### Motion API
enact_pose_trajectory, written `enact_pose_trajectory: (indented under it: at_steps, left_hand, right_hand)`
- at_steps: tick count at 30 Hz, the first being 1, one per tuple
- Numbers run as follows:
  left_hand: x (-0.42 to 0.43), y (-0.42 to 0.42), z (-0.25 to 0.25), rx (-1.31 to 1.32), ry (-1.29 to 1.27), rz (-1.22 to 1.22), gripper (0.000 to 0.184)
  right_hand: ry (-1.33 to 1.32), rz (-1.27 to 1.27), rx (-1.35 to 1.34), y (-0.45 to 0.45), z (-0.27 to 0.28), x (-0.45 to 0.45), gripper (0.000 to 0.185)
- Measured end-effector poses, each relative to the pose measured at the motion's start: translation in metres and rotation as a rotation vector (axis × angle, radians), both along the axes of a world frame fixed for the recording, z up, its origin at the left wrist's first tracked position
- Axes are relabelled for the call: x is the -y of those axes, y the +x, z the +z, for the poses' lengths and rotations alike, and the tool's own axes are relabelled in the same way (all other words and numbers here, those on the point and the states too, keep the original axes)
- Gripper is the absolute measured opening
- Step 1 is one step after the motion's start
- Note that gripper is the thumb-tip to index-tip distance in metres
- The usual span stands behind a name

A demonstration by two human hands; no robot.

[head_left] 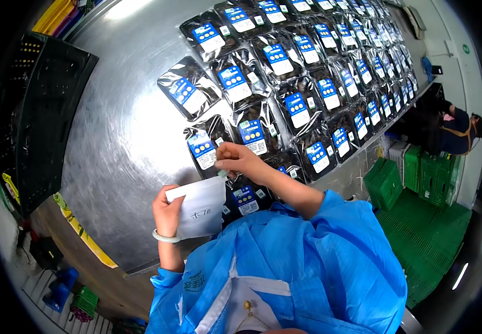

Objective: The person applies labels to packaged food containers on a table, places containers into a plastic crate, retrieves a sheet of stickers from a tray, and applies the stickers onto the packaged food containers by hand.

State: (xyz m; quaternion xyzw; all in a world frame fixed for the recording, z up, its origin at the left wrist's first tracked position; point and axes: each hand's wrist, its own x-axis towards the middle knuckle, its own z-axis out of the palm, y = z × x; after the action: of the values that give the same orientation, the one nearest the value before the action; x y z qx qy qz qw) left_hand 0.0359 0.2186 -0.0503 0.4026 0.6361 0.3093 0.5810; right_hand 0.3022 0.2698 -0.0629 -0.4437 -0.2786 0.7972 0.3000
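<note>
My left hand (pixel 167 214), with a pale bangle at the wrist, grips a white sheet of paper (pixel 203 206) by its left edge, thumb on top. Dark handwriting shows on the sheet. At the sheet's upper right corner, the fingers of my right hand (pixel 241 161) are pinched on a small pale sticker (pixel 222 173), partly hidden by the fingertips. Just beyond are film-wrapped black trays with blue and white labels; the nearest wrapped tray (pixel 210 127) lies above my right hand. Another tray (pixel 245 195) sits right of the sheet.
Rows of similar wrapped trays (pixel 298 108) cover the right of the metal table (pixel 124 100). Black crates (pixel 46 117) stand at the left. Green crates (pixel 384 183) are on the floor at right, near another person (pixel 457 131) in dark clothes.
</note>
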Motion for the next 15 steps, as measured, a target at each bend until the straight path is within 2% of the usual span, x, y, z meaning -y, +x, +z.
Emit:
enact_pose_trajectory:
  at_steps: [3, 5, 7, 8, 11, 13, 15]
  left_hand:
    - [0.007, 0.003, 0.010, 0.000, 0.027, -0.015, 0.011]
    - [0.012, 0.007, 0.016, -0.018, 0.049, -0.027, 0.011]
    - [0.019, 0.012, 0.024, -0.064, 0.064, -0.046, 0.011]
    - [0.023, 0.014, 0.026, -0.059, 0.061, -0.044, 0.011]
    - [0.038, 0.021, 0.028, -0.060, 0.051, -0.029, 0.012]
    - [0.046, 0.025, 0.031, -0.087, 0.049, -0.021, 0.012]
    - [0.052, 0.028, 0.036, -0.110, 0.058, -0.018, 0.011]
  right_hand:
    - [0.080, 0.023, 0.029, 0.027, 0.008, 0.011, 0.026]
    - [0.177, 0.043, 0.226, 0.067, 0.004, -0.003, 0.029]
    - [0.362, -0.068, 0.484, 0.115, 0.006, -0.021, 0.028]
    - [0.450, -0.133, 0.520, 0.137, 0.007, -0.032, 0.027]
    - [0.533, -0.053, 0.682, 0.205, -0.022, -0.062, 0.027]
    - [0.594, 0.076, 0.863, 0.221, -0.023, -0.075, 0.027]
    - [0.612, 0.193, 0.937, 0.229, -0.030, -0.087, 0.028]
